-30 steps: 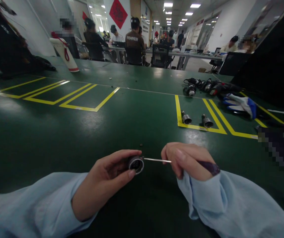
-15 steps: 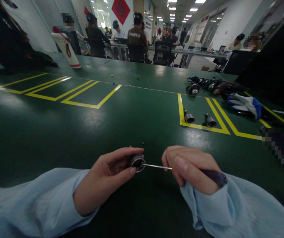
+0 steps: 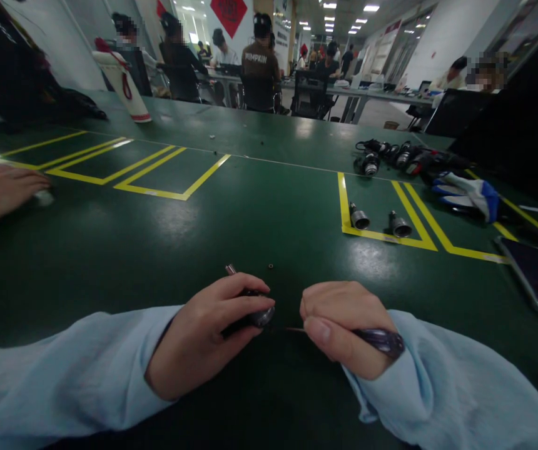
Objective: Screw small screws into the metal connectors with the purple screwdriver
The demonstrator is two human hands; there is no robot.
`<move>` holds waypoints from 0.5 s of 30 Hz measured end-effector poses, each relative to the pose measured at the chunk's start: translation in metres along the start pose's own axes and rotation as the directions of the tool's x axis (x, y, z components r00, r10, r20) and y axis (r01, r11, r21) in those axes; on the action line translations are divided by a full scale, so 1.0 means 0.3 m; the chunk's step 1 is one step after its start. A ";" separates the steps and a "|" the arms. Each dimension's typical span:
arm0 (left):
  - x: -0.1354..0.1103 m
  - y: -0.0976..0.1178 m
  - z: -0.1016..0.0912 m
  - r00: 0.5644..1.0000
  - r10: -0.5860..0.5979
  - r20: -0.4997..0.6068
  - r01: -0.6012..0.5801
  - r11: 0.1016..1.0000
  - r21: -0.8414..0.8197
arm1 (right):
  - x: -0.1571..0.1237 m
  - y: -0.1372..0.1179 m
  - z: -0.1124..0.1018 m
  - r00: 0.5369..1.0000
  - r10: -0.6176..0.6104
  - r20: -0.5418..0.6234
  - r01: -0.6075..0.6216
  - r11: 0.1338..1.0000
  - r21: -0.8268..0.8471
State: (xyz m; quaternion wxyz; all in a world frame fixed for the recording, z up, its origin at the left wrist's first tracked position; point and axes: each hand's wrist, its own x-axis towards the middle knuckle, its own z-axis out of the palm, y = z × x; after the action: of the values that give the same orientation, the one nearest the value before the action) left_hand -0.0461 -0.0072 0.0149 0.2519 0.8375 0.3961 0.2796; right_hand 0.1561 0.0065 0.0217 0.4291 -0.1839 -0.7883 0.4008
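Screwdriver point(image 3: 382, 342), near right of centre, is gripped in the right hand point(image 3: 344, 325), its thin shaft aimed left at the fitting point(image 3: 263, 317). The left hand point(image 3: 210, 328) clasps that fitting, fingers and thumb curled round it, at the near middle of the table point(image 3: 132, 250). Should it twist in that grasp, the blade could skid into the fingertips. Just beyond lies a loose ring point(image 3: 270, 266); a brushing knuckle might send it rolling away.

The left fingers cover much of the fitting, and the shaft's end fades against dark green, so I cannot tell whether they touch. Farther left, another person's hand point(image 3: 6, 187) is cut off by the edge; the pale thing under it is unclear. At far right, the cables point(image 3: 381, 150) blur into a dark heap.
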 end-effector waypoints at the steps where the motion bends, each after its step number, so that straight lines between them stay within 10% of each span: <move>1: 0.004 -0.003 0.000 1.000 -0.009 -0.003 0.009 1.000 -0.028 | 0.002 -0.001 -0.001 1.000 0.010 0.001 -0.010 1.000 -0.003; 15: 0.039 0.010 -0.009 0.913 -0.402 0.064 0.349 0.691 -0.633 | 0.013 -0.001 -0.007 0.989 0.125 -0.076 -0.120 0.991 0.064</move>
State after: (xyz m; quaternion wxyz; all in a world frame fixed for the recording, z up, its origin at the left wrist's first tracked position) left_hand -0.0403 0.0010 0.0219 0.5542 0.5927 0.4511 0.3717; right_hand 0.1557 0.0099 0.0246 0.4400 -0.2350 -0.7456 0.4419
